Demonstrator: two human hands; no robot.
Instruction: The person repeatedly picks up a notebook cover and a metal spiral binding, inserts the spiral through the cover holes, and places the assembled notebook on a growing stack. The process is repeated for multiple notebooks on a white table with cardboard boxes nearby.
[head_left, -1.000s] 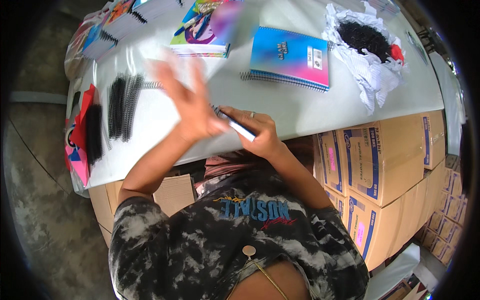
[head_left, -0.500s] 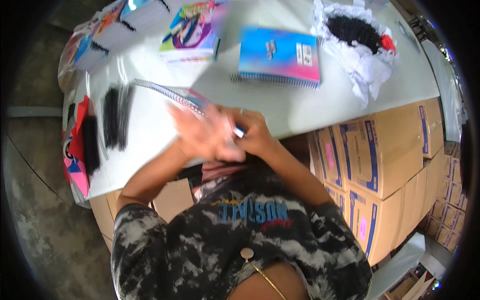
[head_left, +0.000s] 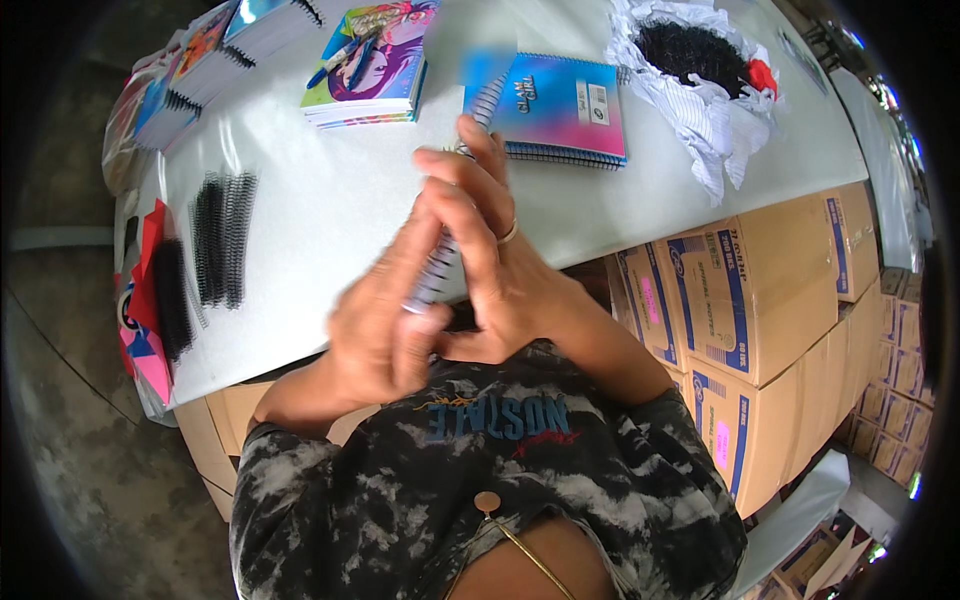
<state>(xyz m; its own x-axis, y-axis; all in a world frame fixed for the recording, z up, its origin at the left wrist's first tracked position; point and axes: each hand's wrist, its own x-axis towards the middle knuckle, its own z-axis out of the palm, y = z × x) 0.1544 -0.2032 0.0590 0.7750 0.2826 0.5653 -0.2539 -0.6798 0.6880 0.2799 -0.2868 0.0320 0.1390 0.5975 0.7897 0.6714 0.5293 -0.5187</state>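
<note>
A spiral notebook (head_left: 434,274) stands edge-on between my hands, its coiled spine upward and slanting away from me. Against its left side presses my left hand (head_left: 385,310), with the thumb near the close end of the spine. My right hand (head_left: 492,240) holds the other side, its fingers reaching over the coil and partly hiding it. The fingertips of both hands meet above the spine. The notebook's covers are mostly hidden by my hands. Just beyond lies a blue and pink spiral notebook stack (head_left: 560,108) on the white table (head_left: 290,270).
Black spiral coils (head_left: 222,240) lie at the left, beside a red and pink packet (head_left: 150,310). Farther back are a notebook stack with pens on it (head_left: 375,75) and more notebooks (head_left: 205,65). White crumpled wrapping (head_left: 690,140) holds black coils. Cardboard boxes (head_left: 770,290) stand at the right.
The notebook in my hands has swung from pointing left to pointing away from me, spine up. My right hand has moved forward over the coil; my left hand now presses its left side.
</note>
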